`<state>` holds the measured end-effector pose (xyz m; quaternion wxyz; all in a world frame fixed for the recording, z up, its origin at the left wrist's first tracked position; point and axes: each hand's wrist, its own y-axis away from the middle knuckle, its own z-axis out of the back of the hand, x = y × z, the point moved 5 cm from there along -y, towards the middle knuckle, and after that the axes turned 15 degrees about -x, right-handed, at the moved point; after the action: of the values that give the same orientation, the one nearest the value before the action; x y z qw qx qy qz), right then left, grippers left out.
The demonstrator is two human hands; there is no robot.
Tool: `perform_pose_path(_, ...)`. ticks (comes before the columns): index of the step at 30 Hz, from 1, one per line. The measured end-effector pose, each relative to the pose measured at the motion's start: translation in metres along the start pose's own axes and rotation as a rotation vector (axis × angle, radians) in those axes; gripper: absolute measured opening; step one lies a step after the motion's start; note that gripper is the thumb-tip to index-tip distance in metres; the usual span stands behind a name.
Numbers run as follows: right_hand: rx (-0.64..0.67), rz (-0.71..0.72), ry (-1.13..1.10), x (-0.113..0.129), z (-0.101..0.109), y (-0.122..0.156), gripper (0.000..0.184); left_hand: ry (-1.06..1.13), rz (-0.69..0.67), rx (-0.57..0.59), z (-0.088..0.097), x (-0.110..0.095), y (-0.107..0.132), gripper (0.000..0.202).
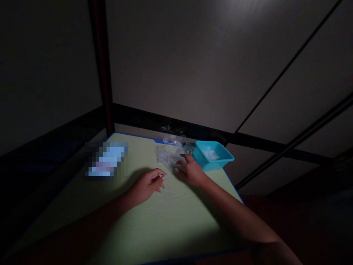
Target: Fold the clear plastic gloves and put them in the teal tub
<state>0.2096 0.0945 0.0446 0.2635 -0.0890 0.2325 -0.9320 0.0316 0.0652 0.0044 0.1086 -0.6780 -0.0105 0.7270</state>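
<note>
My left hand (150, 184) hovers over the middle of the table, thumb and fingers curled into a pinch. A pale glint shows at its fingertips; whether it is a small object or a nail, I cannot make out. My right hand (191, 170) reaches forward with its fingers apart, beside a pile of clear plastic bags (167, 154). Whether its fingertips touch the bags is unclear. Just right of that hand stands a turquoise plastic basket (211, 164) with a whitish packet (211, 155) inside.
The pale green table (171, 224) has a blue edge. A blurred-out bright rectangle (109, 160) is at its left side. Behind the table rises a panelled surface (176, 66) with a dark band along its bottom. The surroundings are dim.
</note>
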Motion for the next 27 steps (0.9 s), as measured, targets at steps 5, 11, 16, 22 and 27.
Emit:
perform_pose_path(5,-0.026,-0.168,0.012,-0.022,-0.024,0.005,0.029,0.022,0.013,-0.027,0.003,0.002,-0.004,0.028)
perform_pose_path(11,-0.192,-0.223,-0.062,-0.027,0.009,-0.011,0.036,0.023,0.007,-0.038,0.003,0.001,-0.004,0.028)
perform_pose_path(16,-0.505,-0.363,-0.762,-0.014,0.050,-0.011,0.025,-0.005,-0.073,-0.194,0.013,-0.008,-0.007,0.036)
perform_pose_path(22,-0.406,-0.801,-1.383,0.008,0.026,0.023,0.039,0.313,0.072,-0.023,0.006,0.000,-0.005,0.064)
perform_pose_path(27,-0.269,-0.886,-1.463,0.030,-0.015,0.046,0.035,0.351,0.177,0.097,-0.011,0.009,0.003,0.050)
